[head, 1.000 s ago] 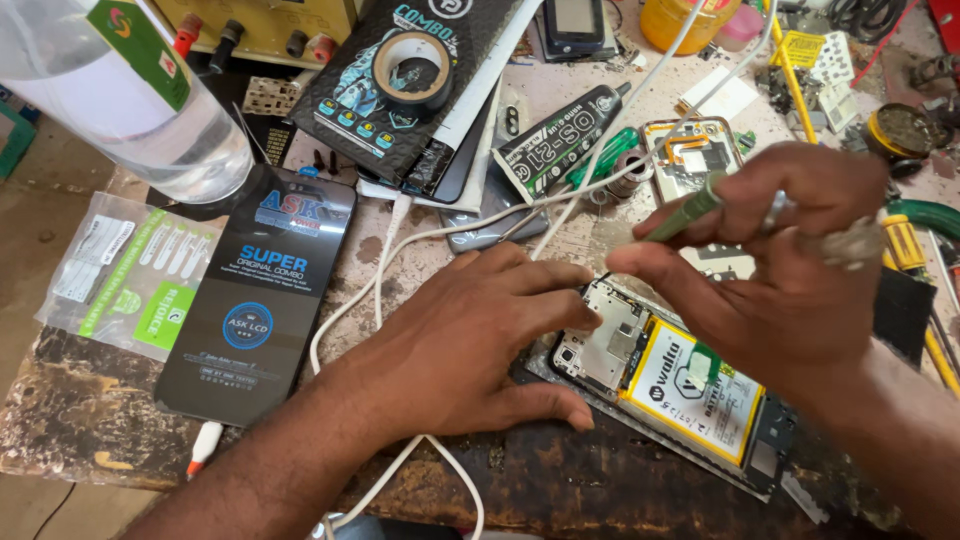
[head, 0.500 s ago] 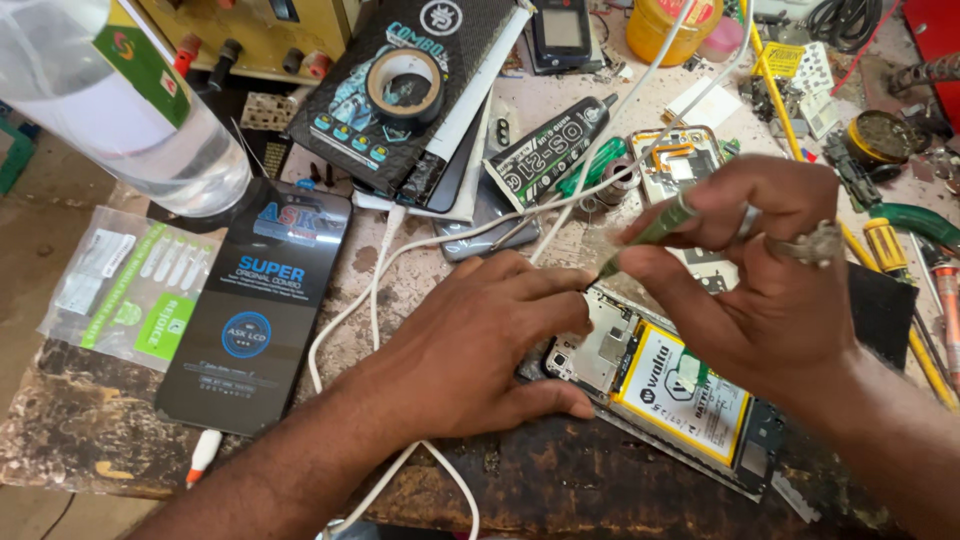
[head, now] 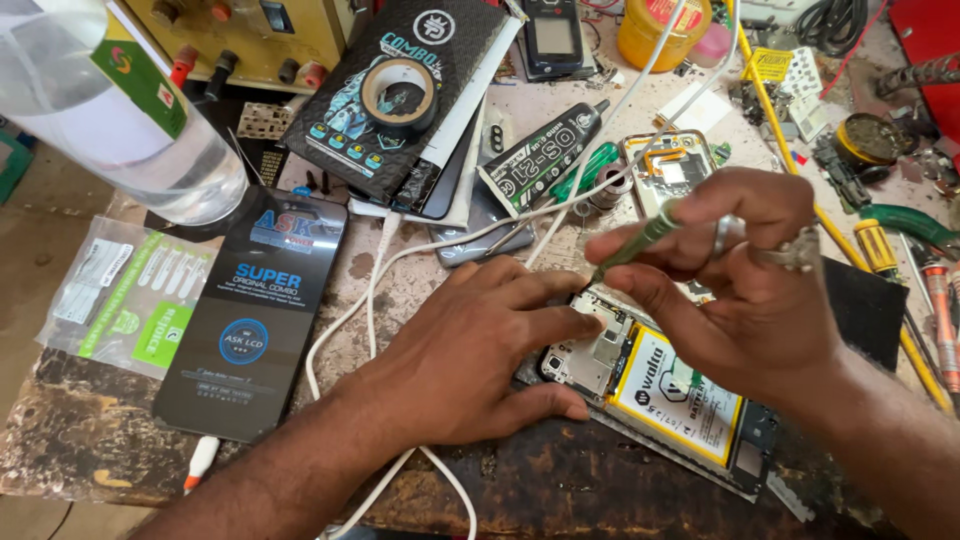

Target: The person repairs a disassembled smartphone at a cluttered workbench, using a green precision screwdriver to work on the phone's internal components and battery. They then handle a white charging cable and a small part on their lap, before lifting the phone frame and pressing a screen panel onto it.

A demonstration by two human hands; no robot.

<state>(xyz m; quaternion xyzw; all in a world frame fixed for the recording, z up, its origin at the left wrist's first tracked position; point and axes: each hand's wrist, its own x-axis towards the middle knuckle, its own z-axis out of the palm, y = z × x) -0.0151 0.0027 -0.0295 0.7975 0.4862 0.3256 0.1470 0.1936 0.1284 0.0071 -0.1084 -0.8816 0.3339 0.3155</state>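
Near the bench's front edge [head: 600, 500], right of centre: opened phone [head: 650, 385], back off, thin, rigid, fragile; yellow-labelled battery exposed; hold by its frame edges. Left hand [head: 470, 365] lies flat, fingers spread, pinning its left end. Right hand [head: 745, 290] pinches a slim green screwdriver [head: 640, 238], tip down. Clutter crowds far and right; little free room.

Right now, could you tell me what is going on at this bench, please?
A person is working on an opened phone lying on a cluttered bench. The left hand presses flat on the phone's top end, while the right hand holds a green-handled screwdriver with its tip down at the exposed board. The yellow-labelled battery sits in place.
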